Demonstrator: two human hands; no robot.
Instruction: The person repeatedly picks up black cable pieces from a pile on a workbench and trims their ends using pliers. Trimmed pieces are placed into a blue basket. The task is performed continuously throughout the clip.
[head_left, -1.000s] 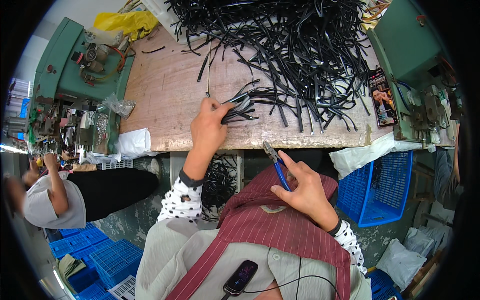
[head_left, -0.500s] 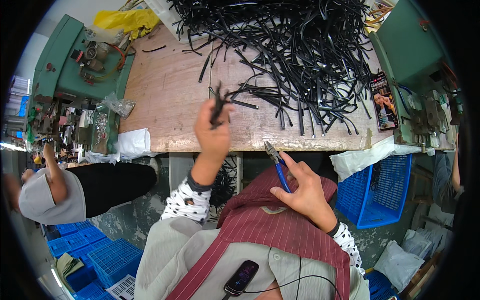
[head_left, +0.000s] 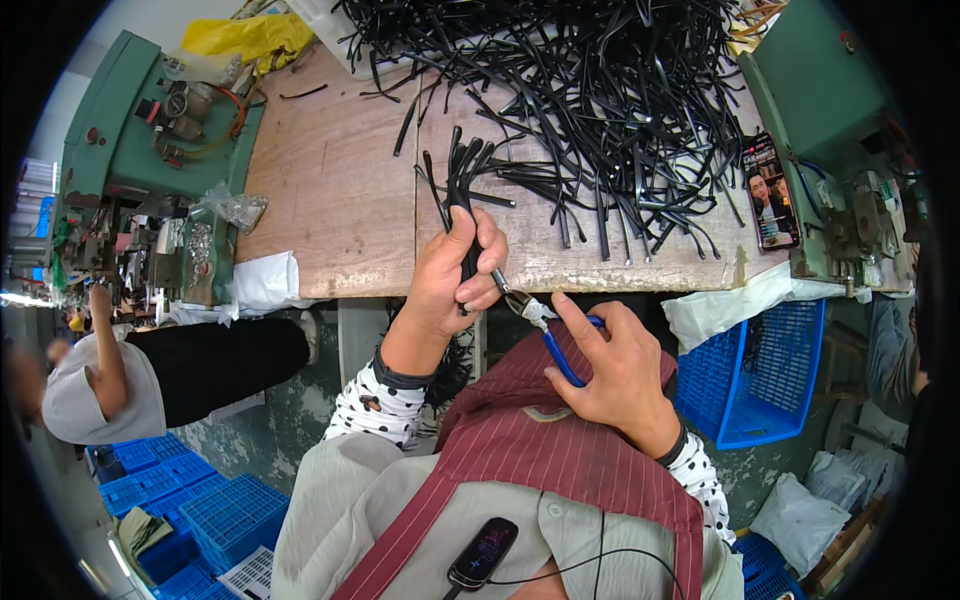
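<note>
My left hand (head_left: 458, 265) is closed round a small bundle of black eyeglass temples (head_left: 462, 185), held upright above the table's front edge. One temple's end sticks out below the fingers toward my right hand (head_left: 612, 365). That hand grips blue-handled cutting pliers (head_left: 535, 312), their jaws parted at the protruding end. Whether the jaws touch it is hard to tell. Beyond the left hand, a big tangled heap of black temples (head_left: 620, 140) spreads over the wooden table (head_left: 330, 190).
Green machines (head_left: 120, 130) flank the table, one on each side. A phone (head_left: 768, 195) leans by the right machine. A blue crate (head_left: 750, 385) stands below the right edge beside white sheeting (head_left: 715, 315). Another person (head_left: 100, 385) sits at left, near stacked blue crates (head_left: 230, 520).
My left hand, blurred before, has steadied with the bundle and come slightly right and nearer. The pliers' jaws have parted and turned toward the bundle, meeting the protruding end.
</note>
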